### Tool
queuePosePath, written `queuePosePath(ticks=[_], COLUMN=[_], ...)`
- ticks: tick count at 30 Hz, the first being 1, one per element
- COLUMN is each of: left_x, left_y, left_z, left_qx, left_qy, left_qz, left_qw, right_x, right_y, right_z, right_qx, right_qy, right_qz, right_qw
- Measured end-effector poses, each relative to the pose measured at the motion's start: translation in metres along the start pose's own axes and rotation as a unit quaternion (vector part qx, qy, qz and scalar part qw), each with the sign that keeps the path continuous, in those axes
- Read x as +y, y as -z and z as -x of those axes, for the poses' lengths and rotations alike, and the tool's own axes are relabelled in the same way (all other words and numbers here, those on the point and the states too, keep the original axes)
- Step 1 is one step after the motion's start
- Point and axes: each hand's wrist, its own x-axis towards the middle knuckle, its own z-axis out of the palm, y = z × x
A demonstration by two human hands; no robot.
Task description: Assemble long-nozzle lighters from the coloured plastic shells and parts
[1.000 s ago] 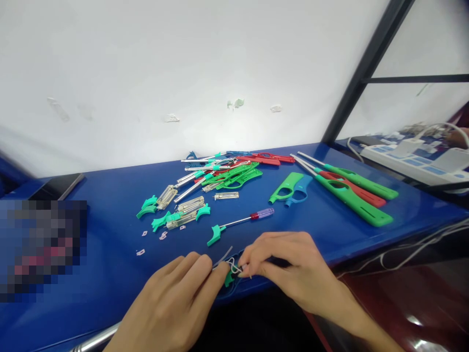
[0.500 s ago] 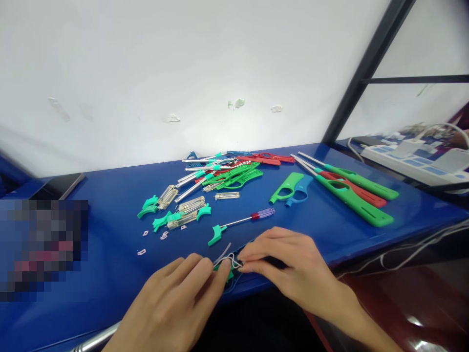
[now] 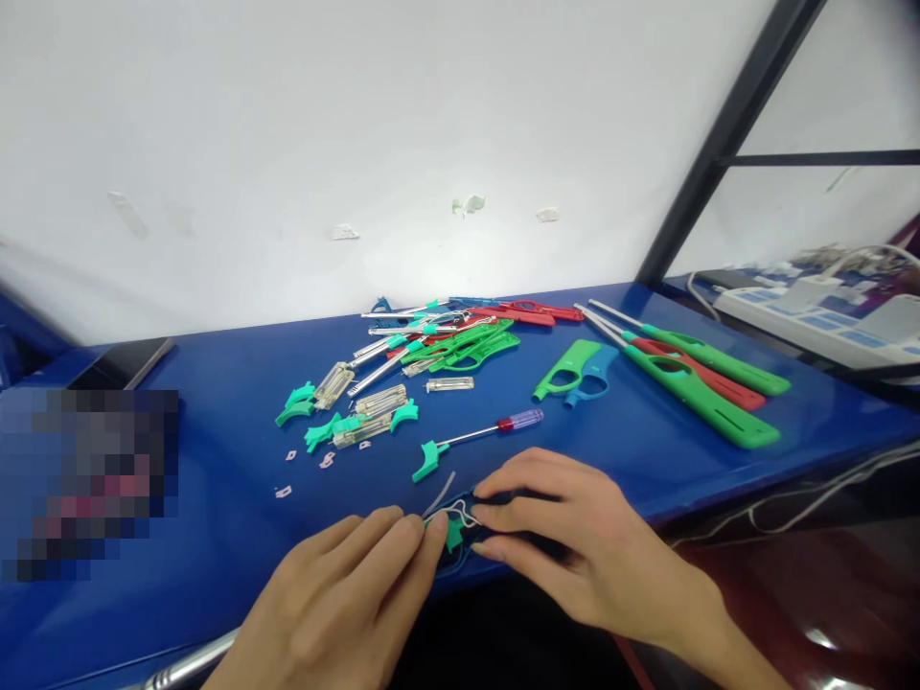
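At the table's front edge, a blue lighter casing (image 3: 466, 561) lies open between my hands, its outline partly covered by fingers. A white wire (image 3: 467, 517) loops inside it, beside a green trigger (image 3: 454, 535). My left hand (image 3: 345, 585) is closed over the left part of the casing; a metal lighter tube (image 3: 191, 661) sticks out beneath that hand at lower left. My right hand (image 3: 567, 527) grips the right part, fingertips on the wire and thumb along the near rim. Just beyond lie a screwdriver (image 3: 521, 420) with a purple handle and a loose green trigger (image 3: 429, 462).
Clear fuel tanks (image 3: 380, 401), green triggers and small pale pieces (image 3: 284, 492) lie at left. Behind is a heap of casing halves (image 3: 478, 347) and metal tubes. Whole lighters (image 3: 708, 398) lie at right, near a power strip (image 3: 812, 326). A phone (image 3: 119, 364) is at far left.
My right thumb has moved down and away from the index finger, to the casing's near rim. More of the green trigger and casing shows. My left hand stays nearly in place.
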Motion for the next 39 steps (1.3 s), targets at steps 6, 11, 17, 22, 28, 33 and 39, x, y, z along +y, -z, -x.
queuePosePath(ticks=[6, 11, 17, 22, 28, 33, 39], left_x=[0.006, 0.017, 0.008, -0.008, -0.012, -0.007, -0.010], left_y=[0.004, 0.002, 0.001, 0.004, 0.009, 0.011, 0.008], left_z=[0.007, 0.017, 0.045, 0.070, 0.058, 0.042, 0.044], left_qx=[-0.085, -0.082, -0.095, -0.116, -0.113, -0.084, -0.079], left_qy=[0.001, 0.090, 0.158, 0.168, 0.193, 0.242, 0.243], left_qz=[-0.033, -0.029, -0.047, -0.066, -0.008, 0.057, 0.055], left_qw=[0.996, 0.992, 0.982, 0.977, 0.975, 0.965, 0.965], right_x=[-0.001, 0.001, 0.001, 0.002, 0.001, 0.000, -0.001], right_y=[0.003, 0.002, -0.001, -0.004, -0.003, -0.002, -0.004], right_z=[0.000, 0.003, 0.002, 0.001, 0.001, 0.002, 0.004], right_qx=[-0.027, -0.032, -0.008, 0.005, 0.008, 0.007, -0.035], right_qy=[0.002, -0.002, 0.000, -0.004, -0.005, -0.005, -0.060], right_qz=[0.033, 0.040, 0.029, 0.026, 0.015, 0.012, 0.088], right_qw=[0.999, 0.999, 1.000, 1.000, 1.000, 1.000, 0.994])
